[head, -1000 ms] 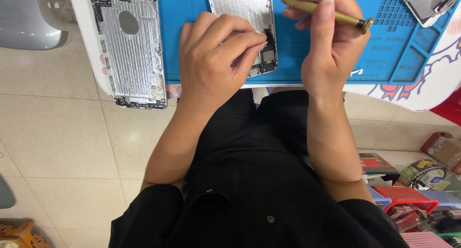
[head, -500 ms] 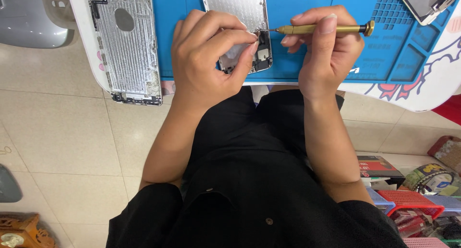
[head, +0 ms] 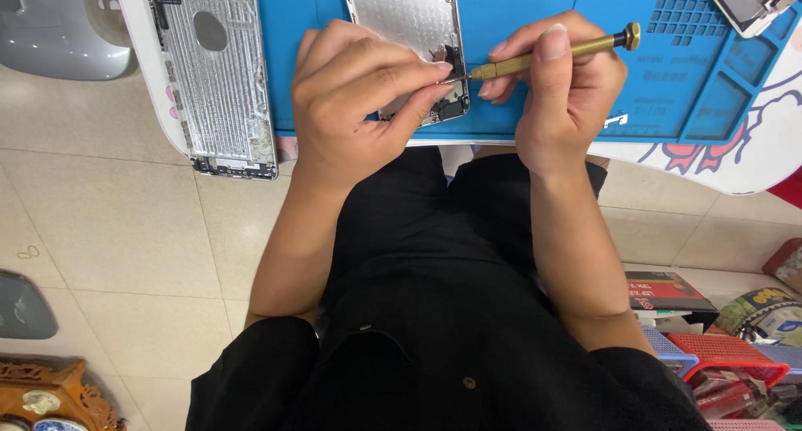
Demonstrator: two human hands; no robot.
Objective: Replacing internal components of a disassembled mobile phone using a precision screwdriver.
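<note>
Pale floor tiles (head: 125, 256) fill the bottom of the view, with a carved wooden piece (head: 42, 393) at lower left and red and blue baskets (head: 718, 360) of oddments at lower right. A black garment (head: 434, 314) covers the lap and both forearms are stretched up toward the white table (head: 735, 168), its edge painted with a red and blue figure. On the table a blue mat (head: 535, 105) is laid, its tray cells seen at upper right.

At the near edge of the mat the work is being done. A silver phone shell (head: 413, 30) lies opened, inner side up, and its lower end is pinned by the left hand (head: 355, 105): the fingers are curled together and pressed down on the shell's bottom corner, thumb and forefinger closed right beside the tool tip. A brass screwdriver (head: 555, 53) is gripped in the right hand (head: 560, 93), fingers clamped round the shaft, forefinger laid along the top, the tip set against the dark parts at the shell's lower right.

How far along? The shell looks largely stripped, bare metal over most of it, with only the small cluster at the bottom apparently left. Whether a screw is under the tip cannot be told.

Further left, a second shell (head: 217, 80) is parked, also gutted, hanging over the table edge. At far right a third piece (head: 756, 5) is cut off by the frame, and a grey plastic shape (head: 50, 30) sits at upper left.
</note>
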